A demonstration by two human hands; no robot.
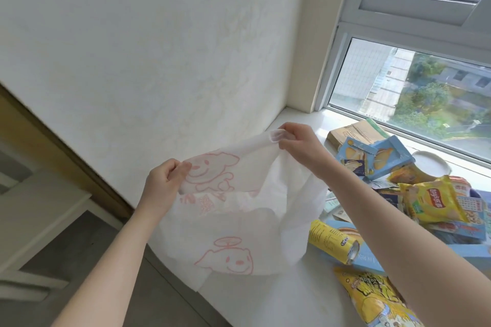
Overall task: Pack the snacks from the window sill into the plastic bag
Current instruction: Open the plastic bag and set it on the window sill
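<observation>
A white plastic bag (233, 228) with pink cartoon prints hangs over the left end of the window sill (305, 297). My left hand (164, 186) pinches its near-left rim and my right hand (297, 143) grips one handle, pulling the mouth apart. Snacks lie piled on the sill to the right: a yellow chips bag (430, 199), a yellow canister (332, 241) on its side, blue biscuit boxes (382, 159), and a yellow packet (372, 297) near the front. My right forearm covers part of the pile.
A brown cardboard box (353, 131) lies at the back by the window pane (425, 93). A white lid (430, 163) sits behind the snacks. The white wall (159, 61) rises to the left, with a cabinet (39, 207) and grey floor below.
</observation>
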